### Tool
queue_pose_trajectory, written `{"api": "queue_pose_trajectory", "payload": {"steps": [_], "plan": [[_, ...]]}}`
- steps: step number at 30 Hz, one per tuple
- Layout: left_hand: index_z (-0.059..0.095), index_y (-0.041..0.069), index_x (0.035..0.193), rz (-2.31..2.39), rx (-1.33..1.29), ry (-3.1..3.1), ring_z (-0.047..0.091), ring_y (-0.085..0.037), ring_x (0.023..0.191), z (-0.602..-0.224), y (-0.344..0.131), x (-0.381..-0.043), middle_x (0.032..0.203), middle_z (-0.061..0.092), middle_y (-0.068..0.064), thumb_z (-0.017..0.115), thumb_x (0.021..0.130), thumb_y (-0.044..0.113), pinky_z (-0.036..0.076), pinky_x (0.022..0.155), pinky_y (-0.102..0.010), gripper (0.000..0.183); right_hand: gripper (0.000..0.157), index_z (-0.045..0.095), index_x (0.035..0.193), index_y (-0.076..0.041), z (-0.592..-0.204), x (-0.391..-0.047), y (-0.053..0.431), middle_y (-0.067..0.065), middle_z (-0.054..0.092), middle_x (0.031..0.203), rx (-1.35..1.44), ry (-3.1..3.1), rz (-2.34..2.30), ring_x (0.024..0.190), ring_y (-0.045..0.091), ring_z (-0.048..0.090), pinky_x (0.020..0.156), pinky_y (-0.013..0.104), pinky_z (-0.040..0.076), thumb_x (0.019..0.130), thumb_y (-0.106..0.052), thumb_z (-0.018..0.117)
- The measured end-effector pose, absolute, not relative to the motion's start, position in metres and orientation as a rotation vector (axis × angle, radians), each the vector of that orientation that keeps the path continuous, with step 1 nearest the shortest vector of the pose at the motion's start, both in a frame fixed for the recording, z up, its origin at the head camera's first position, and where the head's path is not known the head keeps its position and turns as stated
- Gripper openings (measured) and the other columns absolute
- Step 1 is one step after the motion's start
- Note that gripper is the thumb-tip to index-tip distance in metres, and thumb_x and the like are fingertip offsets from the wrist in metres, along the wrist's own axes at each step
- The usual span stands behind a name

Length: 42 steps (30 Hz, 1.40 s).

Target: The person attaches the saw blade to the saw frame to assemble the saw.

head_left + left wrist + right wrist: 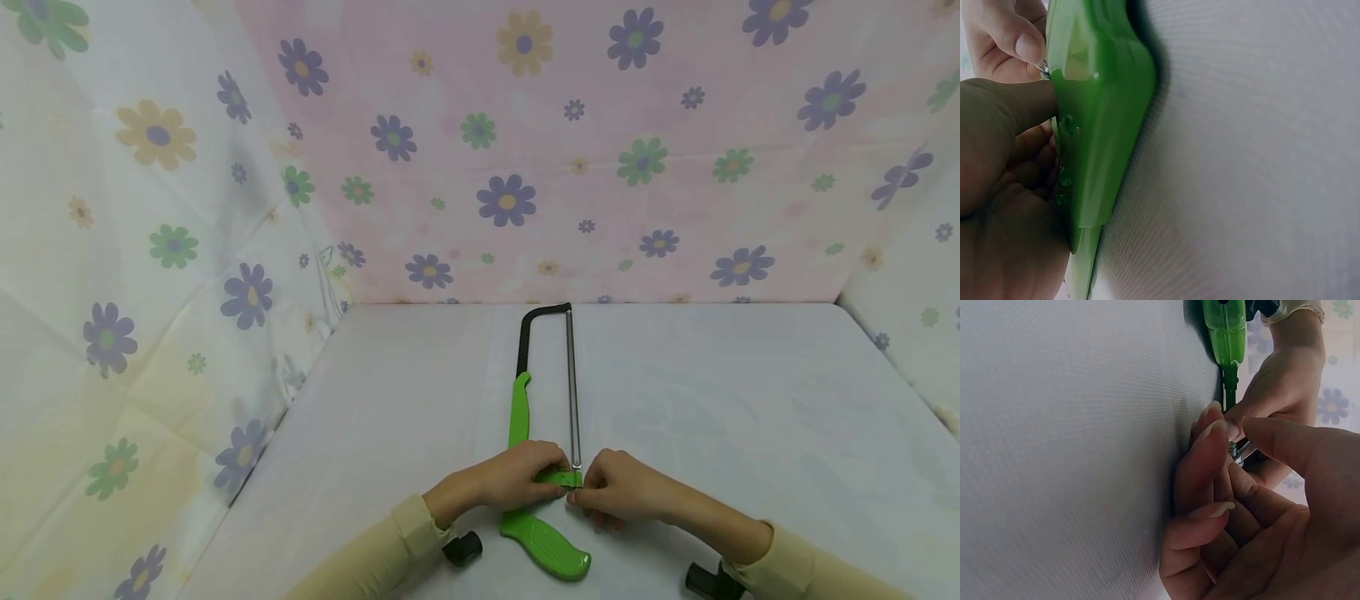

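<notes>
The saw [520, 412] lies on the table [712, 400], which takes its weight. The left hand [525, 475] grips the saw's green bar [558, 479], likely to keep it still, while the right hand [630, 487] pinches the saw's screw [1234, 451].

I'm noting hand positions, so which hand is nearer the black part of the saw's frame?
Left. The left hand lies across the green section, below the black part in the head view; the right hand is farther off, right of the blade's near end.
</notes>
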<state>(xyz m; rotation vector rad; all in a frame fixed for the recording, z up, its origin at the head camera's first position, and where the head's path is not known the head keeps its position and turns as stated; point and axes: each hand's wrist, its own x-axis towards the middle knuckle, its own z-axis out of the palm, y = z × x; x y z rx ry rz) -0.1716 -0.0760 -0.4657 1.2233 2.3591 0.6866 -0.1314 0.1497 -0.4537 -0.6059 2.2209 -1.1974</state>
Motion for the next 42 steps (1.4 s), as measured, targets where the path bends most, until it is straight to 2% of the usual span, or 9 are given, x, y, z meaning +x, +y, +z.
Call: {"api": "queue_pose_trajectory", "payload": {"steps": [8,18,25,36,42], "plan": [[0.065,0.012,0.116,0.688,1.225,2.357,0.052,0.0,0.091,-0.466,-0.076,-0.172,0.104,0.061,0.011,0.065,0.102,0.02,0.044,0.082,-0.016,0.015,0.036,0.072,0.067,-0.007,-0.453,-0.131,0.152,0.002,0.064,0.056,-0.605,2.232,-1.199,0.044,0.009,0.053,0.045,0.026,0.044,0.097,-0.025,0.069],[0.066,0.011,0.115,0.69,1.247,2.365,0.051,-0.001,0.088,-0.464,-0.075,-0.171,0.103,0.061,0.01,0.065,0.102,0.019,0.043,0.079,-0.015,0.015,0.026,0.072,0.073,-0.007,-0.45,-0.13,0.16,0.002,0.064,0.06,-0.608,2.228,-1.197,0.049,0.011,0.054,0.047,0.026,0.044,0.096,-0.019,0.069],[0.066,0.011,0.115,0.683,1.243,2.367,0.05,-0.002,0.086,-0.463,-0.075,-0.17,0.102,0.061,0.009,0.066,0.102,0.018,0.042,0.077,-0.015,0.015,0.026,0.07,0.072,-0.004,-0.45,-0.131,0.162,0.0,0.059,0.058,-0.662,2.207,-1.201,0.048,0.009,0.05,0.048,0.024,0.041,0.096,-0.014,0.067],[0.065,0.012,0.114,0.691,1.232,2.36,0.049,-0.001,0.086,-0.465,-0.076,-0.17,0.101,0.06,0.011,0.065,0.102,0.02,0.042,0.077,-0.016,0.014,0.027,0.069,0.073,-0.002,-0.449,-0.13,0.16,-0.002,0.057,0.057,-0.673,2.155,-1.196,0.049,0.007,0.048,0.05,0.022,0.039,0.096,-0.016,0.068],[0.065,0.012,0.115,0.687,1.226,2.358,0.05,-0.001,0.087,-0.465,-0.076,-0.17,0.102,0.06,0.011,0.065,0.102,0.019,0.043,0.078,-0.016,0.014,0.034,0.071,0.071,-0.002,-0.45,-0.131,0.157,0.0,0.057,0.056,-0.657,2.118,-1.214,0.049,0.011,0.051,0.048,0.022,0.041,0.097,-0.024,0.07]]}}
